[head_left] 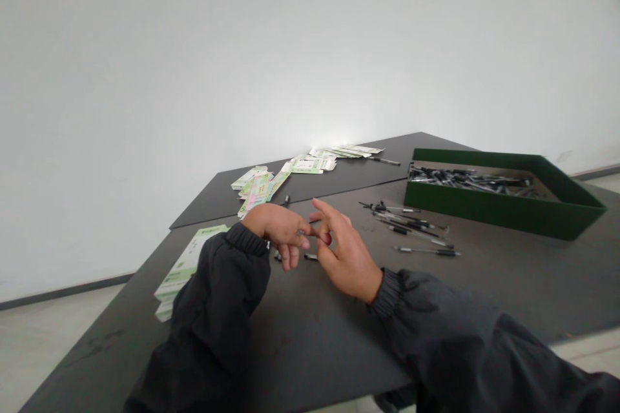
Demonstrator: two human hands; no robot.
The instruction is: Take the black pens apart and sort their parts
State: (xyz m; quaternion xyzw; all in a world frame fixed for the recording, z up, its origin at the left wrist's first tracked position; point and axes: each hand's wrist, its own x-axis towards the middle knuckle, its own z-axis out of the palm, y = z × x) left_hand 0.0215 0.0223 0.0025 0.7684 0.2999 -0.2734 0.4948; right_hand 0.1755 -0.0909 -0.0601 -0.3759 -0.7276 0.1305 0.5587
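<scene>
Close together above the dark table, my left hand (283,230) and my right hand (347,251) meet at the fingertips. Both are closed in a pinch on a slim pen (314,233), mostly hidden by the fingers. My right index finger points up, away from the pinch. Below the hands, a pen (310,257) lies partly covered on the table. Another black pen end (287,201) shows just beyond my left hand. To the right of my right hand, several clear pens with black grips (411,222) lie in a loose pile.
A green open box (489,204) holding many pens stands at the right. Flat green-and-white cartons (310,164) are spread toward the wall. A stack of similar cartons (186,264) sits by my left forearm. One lone pen (385,161) lies at the back. A seam crosses the table (339,348).
</scene>
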